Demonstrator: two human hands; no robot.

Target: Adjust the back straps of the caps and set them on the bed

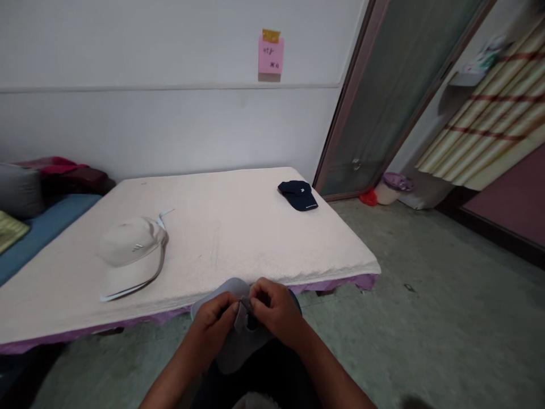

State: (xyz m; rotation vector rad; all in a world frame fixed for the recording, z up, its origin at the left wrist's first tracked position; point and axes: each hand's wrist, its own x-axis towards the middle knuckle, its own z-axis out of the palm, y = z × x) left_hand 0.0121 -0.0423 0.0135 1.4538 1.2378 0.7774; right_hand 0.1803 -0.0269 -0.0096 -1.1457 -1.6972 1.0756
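At the bottom centre of the frame we hold a grey cap (pixel 240 335) in front of us, just off the near edge of the bed (pixel 238 238). Our left hand (pixel 215 321) is closed, its fingertips pinching the cap's back strap from the left. Our right hand (pixel 275 309) is closed too, its fingers curled and pinching the same strap from the right, so the two sets of fingertips nearly meet at the middle. The strap itself is small and partly hidden by our fingers, so we cannot tell how it is fastened. The cap's brim shows as a pale grey curve above our knuckles, and its crown hangs down between our forearms.

A cream mattress cover lies over the bed, with a purple sheet (pixel 366 281) showing along its near edge. At centre left of the frame a beige cap (pixel 131 253) rests on the bed, brim toward us, with its white strap sticking out behind. At upper centre right, near the far corner of the bed, lies a dark blue cap (pixel 298 195), well apart from the beige one.

A pink note (pixel 271 55) is stuck to the white wall at the top centre. At the left edge we see a blue mat (pixel 46 224) with dark red cloth (pixel 63 170) piled behind it. At the right stands a glass door (pixel 392 96), with a purple basin (pixel 398 182) on the floor beside it.
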